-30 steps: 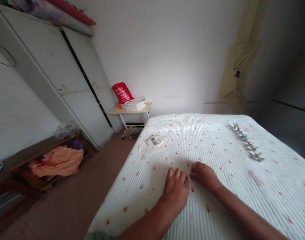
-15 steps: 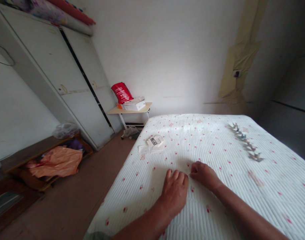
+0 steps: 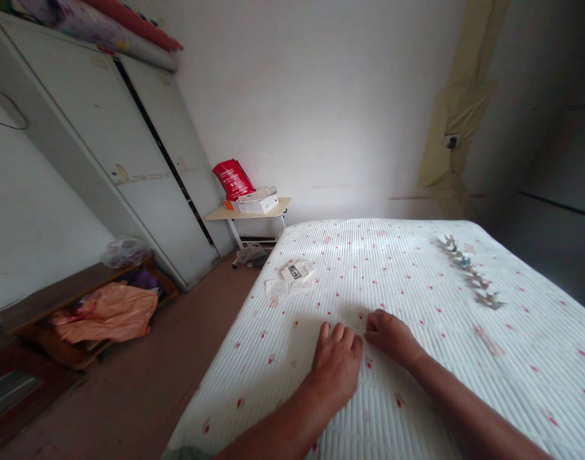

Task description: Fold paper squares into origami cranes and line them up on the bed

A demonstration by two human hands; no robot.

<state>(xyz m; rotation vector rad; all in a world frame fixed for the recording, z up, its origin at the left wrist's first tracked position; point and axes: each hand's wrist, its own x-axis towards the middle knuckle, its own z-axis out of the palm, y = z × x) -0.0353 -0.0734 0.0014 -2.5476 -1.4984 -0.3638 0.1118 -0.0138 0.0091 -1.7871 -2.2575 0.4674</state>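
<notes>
My left hand rests low over the bed, its fingers curled and their tips hidden from me. Close beside it on the right, my right hand is closed in a pinch. A small pale bit seems to show between the two hands, but it blends with the cover and I cannot tell what it is. Beyond the left hand lie some printed paper pieces, partly stacked. A row of small folded paper figures, like origami birds, stands farther off to the right.
A small table past the bed's far left corner bears a white box and a red bag. Along the left stand a wardrobe and a low wooden cabinet holding an orange plastic bag. A wall socket is at the back right.
</notes>
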